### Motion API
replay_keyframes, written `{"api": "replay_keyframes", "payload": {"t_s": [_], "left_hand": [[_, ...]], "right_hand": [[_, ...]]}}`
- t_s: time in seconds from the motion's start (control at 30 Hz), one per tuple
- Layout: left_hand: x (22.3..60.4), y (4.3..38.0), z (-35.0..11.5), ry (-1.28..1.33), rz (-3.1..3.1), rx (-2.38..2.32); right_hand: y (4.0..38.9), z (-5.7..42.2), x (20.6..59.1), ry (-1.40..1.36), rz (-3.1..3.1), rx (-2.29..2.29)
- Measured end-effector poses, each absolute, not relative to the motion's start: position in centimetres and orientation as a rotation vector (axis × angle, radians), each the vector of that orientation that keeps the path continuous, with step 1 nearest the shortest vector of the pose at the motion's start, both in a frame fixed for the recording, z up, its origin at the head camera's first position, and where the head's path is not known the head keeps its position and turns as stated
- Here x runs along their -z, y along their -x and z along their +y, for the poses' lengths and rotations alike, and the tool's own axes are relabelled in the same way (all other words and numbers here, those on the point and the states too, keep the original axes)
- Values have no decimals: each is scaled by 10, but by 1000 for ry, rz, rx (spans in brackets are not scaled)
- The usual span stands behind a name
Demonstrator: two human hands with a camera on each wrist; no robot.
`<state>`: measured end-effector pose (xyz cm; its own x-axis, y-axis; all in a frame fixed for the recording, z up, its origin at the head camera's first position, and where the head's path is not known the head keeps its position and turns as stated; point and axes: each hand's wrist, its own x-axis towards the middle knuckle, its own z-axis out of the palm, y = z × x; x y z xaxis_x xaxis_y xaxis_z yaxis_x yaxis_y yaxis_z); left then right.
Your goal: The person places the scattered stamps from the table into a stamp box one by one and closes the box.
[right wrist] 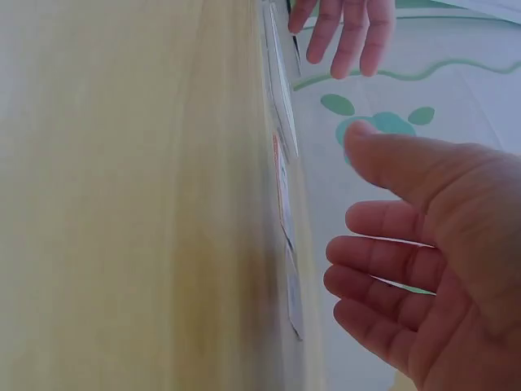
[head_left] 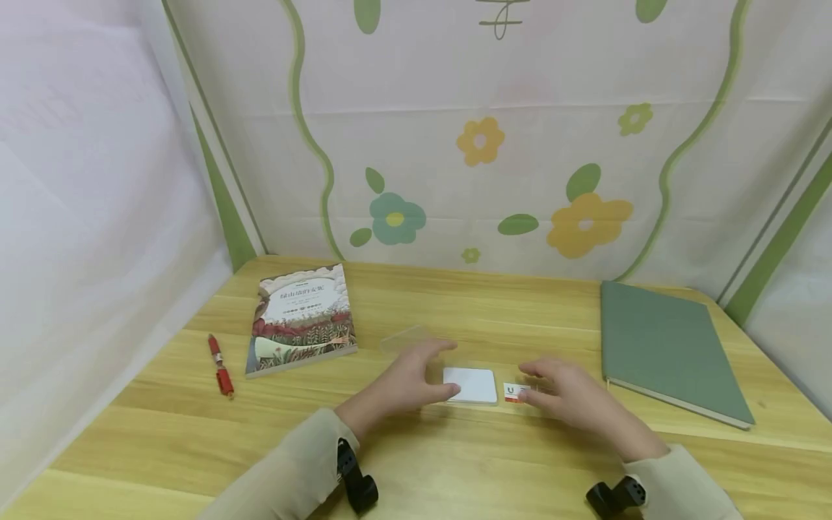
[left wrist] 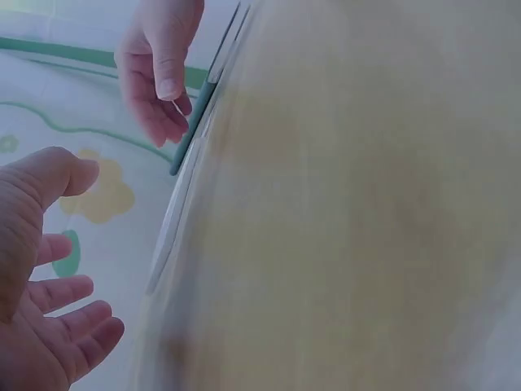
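A white rounded rectangle (head_left: 473, 385), like a flat card case or small stack of cards, lies on the wooden table. My left hand (head_left: 409, 375) is at its left side, fingers spread and thumb tip overlapping its edge in the head view. Just right of it lies a small white-and-red printed card (head_left: 513, 391) with a letter U, partly hidden by my right hand (head_left: 565, 390). That hand's fingers are relaxed and apart. In the right wrist view the printed card (right wrist: 283, 195) lies flat with another thin piece (right wrist: 294, 293) beside it. Both palms appear free of any object.
A clear plastic piece (head_left: 398, 341) lies behind my left hand. Farther left are an illustrated book (head_left: 302, 318) and a red pen (head_left: 221, 367). A green notebook (head_left: 669, 354) lies on the right. Printed fabric (head_left: 416, 144) hangs behind the table (head_left: 455, 462).
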<state>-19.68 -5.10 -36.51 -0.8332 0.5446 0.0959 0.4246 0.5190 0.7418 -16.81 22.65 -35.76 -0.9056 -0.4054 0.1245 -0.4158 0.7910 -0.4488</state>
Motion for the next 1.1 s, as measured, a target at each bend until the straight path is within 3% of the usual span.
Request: {"api": "replay_keyframes", "payload": {"t_s": [1.1], "left_hand": [[395,197,-48,-801,2680,-1168]], "right_hand": [[181,224,371,-623,-2998,-752]]}}
